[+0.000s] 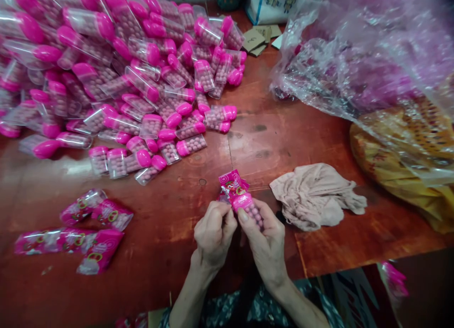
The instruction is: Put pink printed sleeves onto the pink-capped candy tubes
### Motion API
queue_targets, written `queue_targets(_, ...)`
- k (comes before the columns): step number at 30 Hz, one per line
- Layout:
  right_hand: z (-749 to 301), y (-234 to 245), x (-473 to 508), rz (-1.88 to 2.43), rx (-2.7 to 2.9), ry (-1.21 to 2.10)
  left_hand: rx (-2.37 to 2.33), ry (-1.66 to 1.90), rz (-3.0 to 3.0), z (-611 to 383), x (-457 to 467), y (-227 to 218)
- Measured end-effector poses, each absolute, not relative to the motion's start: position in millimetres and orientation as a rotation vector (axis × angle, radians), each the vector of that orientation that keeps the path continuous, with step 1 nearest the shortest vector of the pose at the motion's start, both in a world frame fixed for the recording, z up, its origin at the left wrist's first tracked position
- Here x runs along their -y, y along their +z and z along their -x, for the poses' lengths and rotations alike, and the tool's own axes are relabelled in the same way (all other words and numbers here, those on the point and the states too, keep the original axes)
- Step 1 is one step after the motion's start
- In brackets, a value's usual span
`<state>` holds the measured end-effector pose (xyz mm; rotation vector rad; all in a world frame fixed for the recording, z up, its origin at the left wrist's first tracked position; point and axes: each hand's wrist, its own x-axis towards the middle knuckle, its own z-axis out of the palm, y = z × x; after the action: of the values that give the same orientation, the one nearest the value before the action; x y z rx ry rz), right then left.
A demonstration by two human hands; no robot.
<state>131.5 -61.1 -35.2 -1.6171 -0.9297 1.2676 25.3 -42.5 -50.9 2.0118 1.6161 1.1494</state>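
My right hand [266,243] is closed around a small clear candy container [252,211] with a pink cap, full of pinkish round candies. Its thumb presses near the cap. Just left of it, my left hand [214,231] is pinched at the lower edge of a printed pink wrapper sleeve [232,184]. That sleeve stands up beyond the fingers, beside the container's cap; how far it covers the container I cannot tell. Both hands are close together above the front of the wooden table [170,224].
A big heap of pink-capped candy containers [142,82] fills the back left. Several wrapped containers [102,245] lie at left. A crumpled beige cloth [317,195] sits to the right, with a clear plastic bag [329,77] and yellow bag [390,162] beyond. Cardboard pieces [257,38] lie behind.
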Motion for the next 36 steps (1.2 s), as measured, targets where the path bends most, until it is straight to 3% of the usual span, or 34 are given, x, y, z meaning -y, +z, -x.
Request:
queue_targets(10,-123,-37,61,1.658,0.953,1.127,-1.694,1.197,-1.987,-29,43,-52)
queue_targets(20,-121,-41,57,1.478,0.712,1.349,-1.678,1.2,-1.844,-33,47,-54)
queue_targets(28,-124,-34,56,1.434,0.835,1.4,-1.325,1.248,-0.767,-32,46,-53)
queue_targets(36,-130,-23,67,1.408,1.06,1.521,-1.167,1.253,-0.405,-31,36,-24)
